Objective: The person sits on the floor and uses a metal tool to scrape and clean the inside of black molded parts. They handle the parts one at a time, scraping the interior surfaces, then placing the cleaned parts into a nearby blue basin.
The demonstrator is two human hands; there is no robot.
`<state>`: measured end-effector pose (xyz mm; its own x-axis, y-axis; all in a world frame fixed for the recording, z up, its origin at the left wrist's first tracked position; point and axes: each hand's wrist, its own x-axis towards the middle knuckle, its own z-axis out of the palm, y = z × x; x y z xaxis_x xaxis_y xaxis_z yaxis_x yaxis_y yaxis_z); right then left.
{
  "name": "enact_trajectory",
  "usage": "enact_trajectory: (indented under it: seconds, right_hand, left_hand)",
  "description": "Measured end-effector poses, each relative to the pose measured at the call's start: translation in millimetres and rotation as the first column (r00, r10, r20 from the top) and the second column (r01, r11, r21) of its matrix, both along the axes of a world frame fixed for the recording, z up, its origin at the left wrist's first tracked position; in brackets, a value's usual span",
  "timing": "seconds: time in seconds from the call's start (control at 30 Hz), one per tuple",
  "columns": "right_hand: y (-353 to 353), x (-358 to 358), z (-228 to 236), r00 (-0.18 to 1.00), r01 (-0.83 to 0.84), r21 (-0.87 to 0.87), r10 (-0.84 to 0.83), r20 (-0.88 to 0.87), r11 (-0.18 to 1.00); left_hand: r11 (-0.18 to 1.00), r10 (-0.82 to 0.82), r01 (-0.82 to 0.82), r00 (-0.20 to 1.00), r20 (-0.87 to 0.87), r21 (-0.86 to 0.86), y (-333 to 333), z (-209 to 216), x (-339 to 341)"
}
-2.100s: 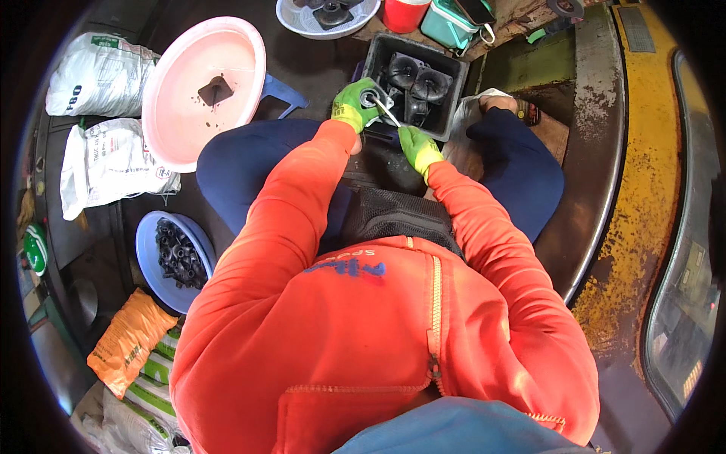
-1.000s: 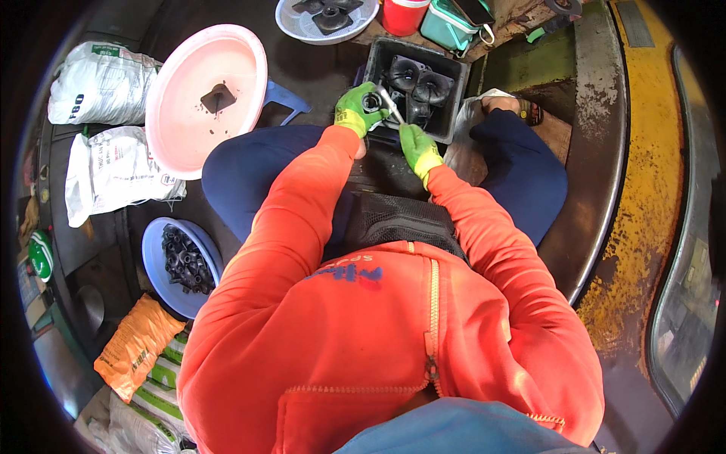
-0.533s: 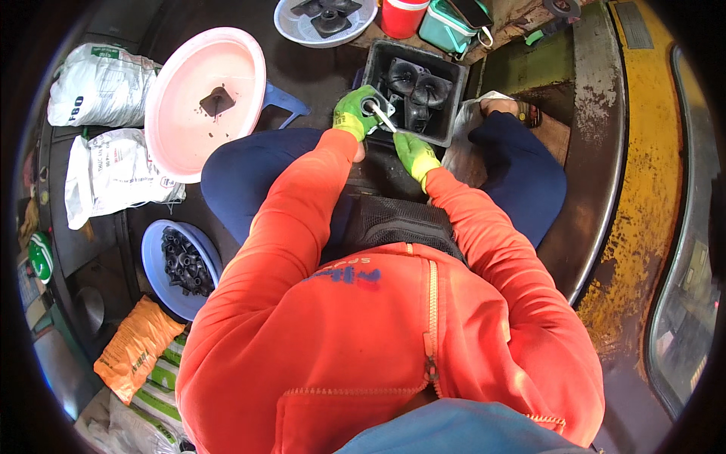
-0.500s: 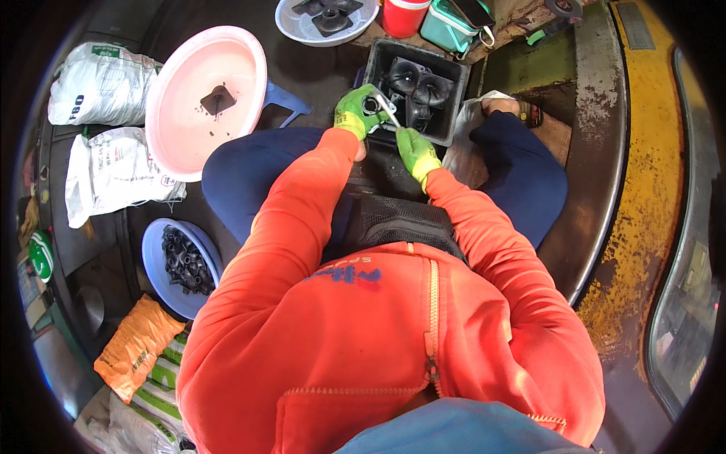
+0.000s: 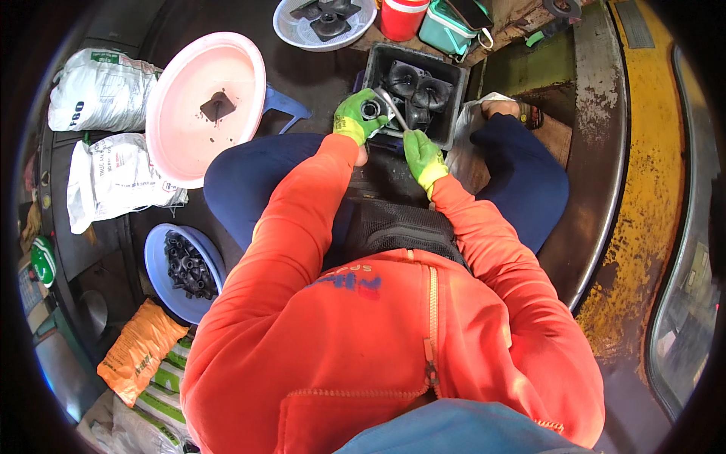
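In a green glove, my left hand is closed around a small black part with a round opening. My right hand, gloved the same way, grips a slender pale rod-like tool, whose far end reaches up beside the black part. Both hands are at the near left side of a black plastic bin. Inside that bin lie several black rubber-like pieces with square bases. The tool's tip is too small to make out clearly.
A pink basin with one dark square piece stands left, by a blue stool. Nearer is a blue basin of small black parts. White sacks, a white colander and a red container surround me.
My right hand has shifted slightly down and right, and the rod has swung a little more upright. My left hand still holds the black part near the same spot.
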<state>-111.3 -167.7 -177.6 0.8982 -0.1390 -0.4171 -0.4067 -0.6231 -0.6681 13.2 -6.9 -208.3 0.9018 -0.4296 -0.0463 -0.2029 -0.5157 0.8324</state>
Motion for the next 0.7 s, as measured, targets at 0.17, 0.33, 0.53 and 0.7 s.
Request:
enact_trajectory:
  seconds: [0.17,0.33,0.53,0.7]
  right_hand:
    - [4,12,27,0.995,0.045,-0.013,-0.046,-0.093,0.999]
    - [-17,0,108,0.900,0.047,0.497,-0.253,0.356,0.866]
    - [-51,-33,147,0.804,0.390,0.811,-0.590,-0.071,0.435]
    - [-60,-20,144,0.654,0.512,0.856,-0.678,-0.334,0.071]
  left_hand:
    - [0.998,0.015,-0.022,0.992,0.125,0.059,-2,-7,1]
    - [0.848,0.401,-0.442,0.896,-0.191,-0.292,-19,0,40]
    - [0.907,0.419,-0.412,0.902,0.107,-0.085,-24,2,187]
    - [0.935,0.031,-0.102,0.978,0.207,0.340,-42,-8,168]
